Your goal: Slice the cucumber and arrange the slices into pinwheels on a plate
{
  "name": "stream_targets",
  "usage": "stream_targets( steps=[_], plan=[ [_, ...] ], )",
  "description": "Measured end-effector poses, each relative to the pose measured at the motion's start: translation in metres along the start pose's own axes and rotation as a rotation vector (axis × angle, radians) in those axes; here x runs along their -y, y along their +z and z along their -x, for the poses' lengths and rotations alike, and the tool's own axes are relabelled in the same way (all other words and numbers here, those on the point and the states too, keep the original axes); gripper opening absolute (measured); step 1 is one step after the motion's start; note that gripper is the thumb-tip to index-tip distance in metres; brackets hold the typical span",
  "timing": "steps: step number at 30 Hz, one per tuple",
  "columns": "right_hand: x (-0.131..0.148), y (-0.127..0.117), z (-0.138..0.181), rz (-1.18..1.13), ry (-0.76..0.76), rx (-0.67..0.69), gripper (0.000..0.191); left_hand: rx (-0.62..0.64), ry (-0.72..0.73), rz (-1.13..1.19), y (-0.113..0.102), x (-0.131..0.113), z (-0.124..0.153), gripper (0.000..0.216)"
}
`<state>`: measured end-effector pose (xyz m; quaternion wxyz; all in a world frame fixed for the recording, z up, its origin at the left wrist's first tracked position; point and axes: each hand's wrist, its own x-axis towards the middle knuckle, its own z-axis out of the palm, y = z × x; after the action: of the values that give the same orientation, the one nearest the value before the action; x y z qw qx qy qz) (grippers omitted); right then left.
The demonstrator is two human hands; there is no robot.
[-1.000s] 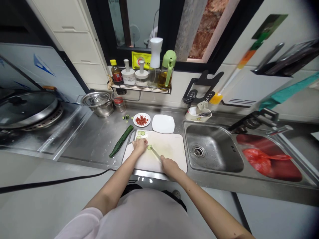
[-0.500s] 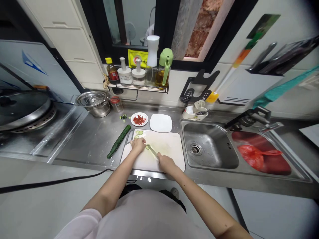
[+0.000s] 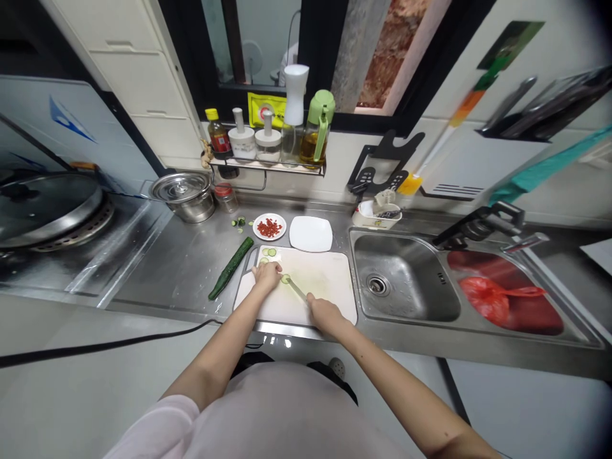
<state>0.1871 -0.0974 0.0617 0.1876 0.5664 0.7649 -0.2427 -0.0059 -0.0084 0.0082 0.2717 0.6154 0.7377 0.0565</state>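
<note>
On the white cutting board (image 3: 329,299), my right hand (image 3: 325,314) grips a knife (image 3: 298,291) by its handle, the blade slanting up and left. By the blade's tip lies a pale green cucumber slice (image 3: 285,279). My left hand (image 3: 266,276) is closed with curled fingers just left of that slice, over a cucumber piece mostly hidden beneath it. Behind this hand, several round cucumber slices (image 3: 271,252) lie near the board's upper left corner. A whole dark green cucumber (image 3: 231,269) rests on the steel counter, left of the board.
Beyond the board stand a plate of chopped red bits (image 3: 269,227) and a white square plate (image 3: 310,234). Cucumber trimmings (image 3: 239,222) lie beside them. The sink (image 3: 406,280) is at the right; a lidded steel pot (image 3: 184,194) and the stove (image 3: 52,217) are left.
The whole view has shifted slightly as the head moved. The knife blade stays by the slice at my left fingertips, and both hands keep nearly the same pose.
</note>
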Motion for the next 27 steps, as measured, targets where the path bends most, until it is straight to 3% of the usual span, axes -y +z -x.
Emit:
stream_targets(
  steps=[16,27],
  plan=[
    [0.011,-0.008,-0.007,0.003,0.005,-0.011,0.036,-0.015,0.008,-0.003,0.003,0.001,-0.002,0.011],
    [0.004,-0.006,-0.001,0.023,0.007,0.002,0.039,-0.014,-0.013,0.014,0.004,-0.002,0.001,0.012]
  ],
)
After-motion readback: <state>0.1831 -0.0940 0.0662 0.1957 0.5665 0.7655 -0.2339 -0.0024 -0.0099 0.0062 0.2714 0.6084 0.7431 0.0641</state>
